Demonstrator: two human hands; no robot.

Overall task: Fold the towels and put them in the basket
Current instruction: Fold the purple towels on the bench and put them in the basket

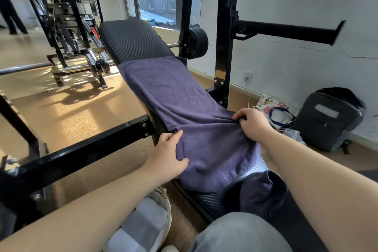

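A purple towel (176,98) lies spread lengthwise over the black padded weight bench (133,41). My left hand (169,153) grips the towel's near left edge, thumb on top. My right hand (253,122) pinches the near right edge, bunching the cloth. A second dark purple towel (259,192) lies crumpled on the bench seat close to me. A light woven basket (163,200) stands on the floor under my left forearm, with folded grey and white towels (143,223) inside.
A black rack upright (225,37) and a loaded barbell (196,43) stand right of the bench. A black crossbar (81,149) runs left. A grey backpack (329,120) and a printed bag (274,110) lie by the wall. My knee (241,233) is at the bottom.
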